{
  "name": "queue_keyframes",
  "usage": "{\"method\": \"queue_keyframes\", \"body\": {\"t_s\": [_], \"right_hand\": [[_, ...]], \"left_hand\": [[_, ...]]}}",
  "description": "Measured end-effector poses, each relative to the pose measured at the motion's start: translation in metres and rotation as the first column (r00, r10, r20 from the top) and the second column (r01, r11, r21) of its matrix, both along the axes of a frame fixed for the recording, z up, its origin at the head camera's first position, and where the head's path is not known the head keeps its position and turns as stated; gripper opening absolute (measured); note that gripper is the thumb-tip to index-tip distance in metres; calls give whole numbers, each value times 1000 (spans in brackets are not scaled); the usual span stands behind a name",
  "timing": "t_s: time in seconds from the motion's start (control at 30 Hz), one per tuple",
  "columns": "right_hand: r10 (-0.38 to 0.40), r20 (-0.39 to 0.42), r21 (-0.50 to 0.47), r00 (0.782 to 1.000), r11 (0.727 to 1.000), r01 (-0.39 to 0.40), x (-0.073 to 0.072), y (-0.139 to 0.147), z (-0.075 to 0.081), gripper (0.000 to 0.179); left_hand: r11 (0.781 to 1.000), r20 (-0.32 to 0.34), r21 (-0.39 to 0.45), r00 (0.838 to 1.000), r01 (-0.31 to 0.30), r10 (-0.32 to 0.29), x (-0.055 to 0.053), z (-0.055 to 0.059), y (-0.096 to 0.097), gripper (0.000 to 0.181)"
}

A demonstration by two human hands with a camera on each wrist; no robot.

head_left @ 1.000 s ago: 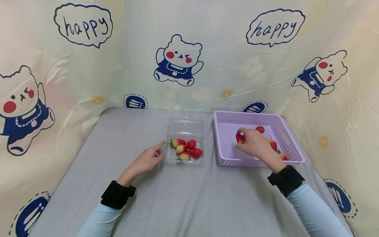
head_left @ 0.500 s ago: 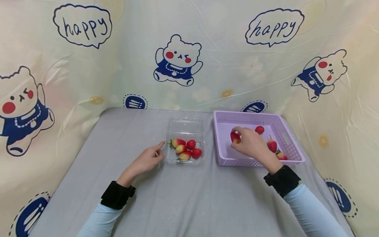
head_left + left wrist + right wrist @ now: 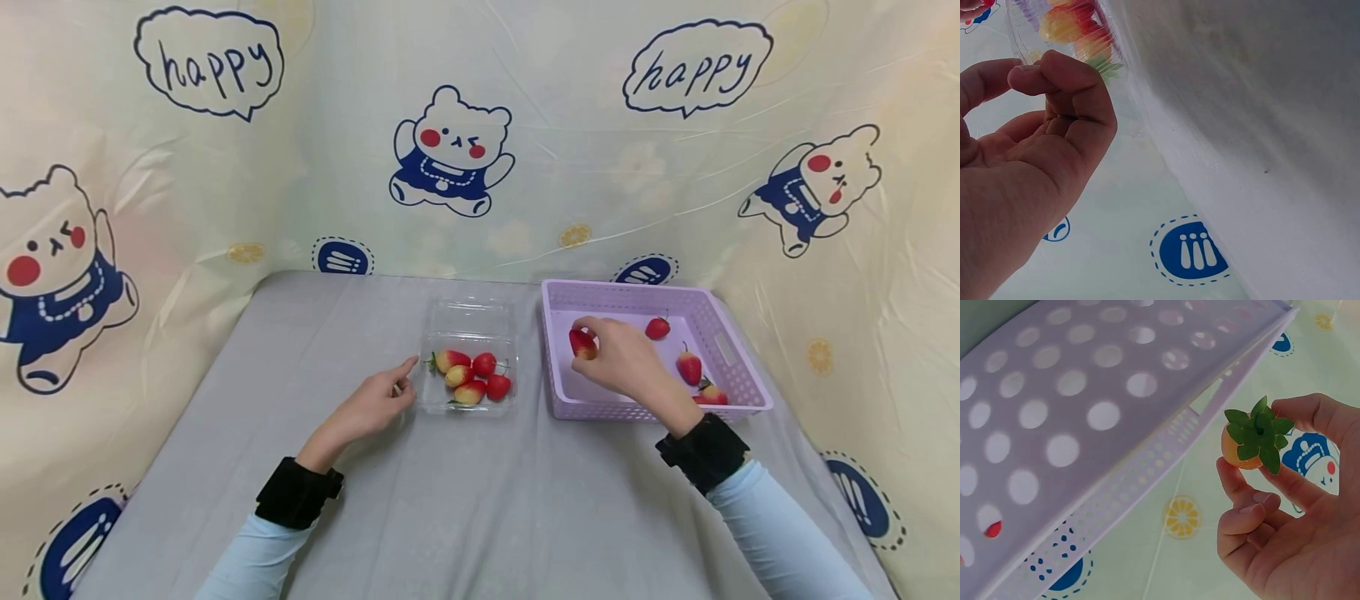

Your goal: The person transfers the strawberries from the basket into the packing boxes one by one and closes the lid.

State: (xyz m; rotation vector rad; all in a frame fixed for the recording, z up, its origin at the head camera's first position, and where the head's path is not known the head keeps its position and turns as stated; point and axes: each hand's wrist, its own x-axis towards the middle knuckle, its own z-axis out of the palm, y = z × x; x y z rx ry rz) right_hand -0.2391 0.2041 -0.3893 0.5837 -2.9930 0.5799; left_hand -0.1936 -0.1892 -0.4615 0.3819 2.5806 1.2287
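My right hand (image 3: 618,358) pinches a strawberry (image 3: 582,343) between thumb and fingers, above the left part of a lilac plastic basket (image 3: 558,409). In the right wrist view, this strawberry's green leafy cap (image 3: 1261,432) faces the camera and its visible side is orange-yellow. My left hand (image 3: 375,406) rests beside a clear plastic clamshell box (image 3: 472,317), its index fingertip at the box's left edge and the other fingers loosely bent. Several red and yellow strawberries (image 3: 469,392) lie in the box, whose lid stands raised at the back.
More strawberries lie in the basket: one at the back (image 3: 657,327), one on the right (image 3: 688,367), and some by the front right corner (image 3: 712,394). Grey cloth (image 3: 480,500) covers the table. A printed curtain (image 3: 570,150) hangs behind and at both sides.
My right hand has moved left inside the basket with the strawberry, uncovering the strawberries on the right. The left hand and the clamshell box have stayed in place.
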Motion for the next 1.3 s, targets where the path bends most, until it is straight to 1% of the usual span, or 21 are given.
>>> {"method": "queue_keyframes", "body": {"t_s": [0.23,0.47,0.6,0.73,0.97,1.3], "right_hand": [[13,7,-14,1000,1000,-13,1,-12,2,52],[49,-21,-35,999,998,-49,0,-28,5,48],[67,-9,-52,998,996,-67,1,-34,5,48],[68,-6,-56,998,996,-68,0,-37,5,48],[77,-19,-50,997,996,-78,-1,-43,5,47],[100,13,-19,995,995,-100,1,-62,5,51]], "left_hand": [[1000,-4,3,1000,5,-5,0,-2,0,62],[1000,2,-5,1000,-4,4,0,-2,0,62],[1000,1,2,1000,3,-3,0,-3,0,62],[1000,4,6,1000,5,-5,0,-2,0,62],[1000,15,17,1000,0,-1,0,0,1,62],[1000,10,11,1000,1,-1,-1,0,-1,61]]}}
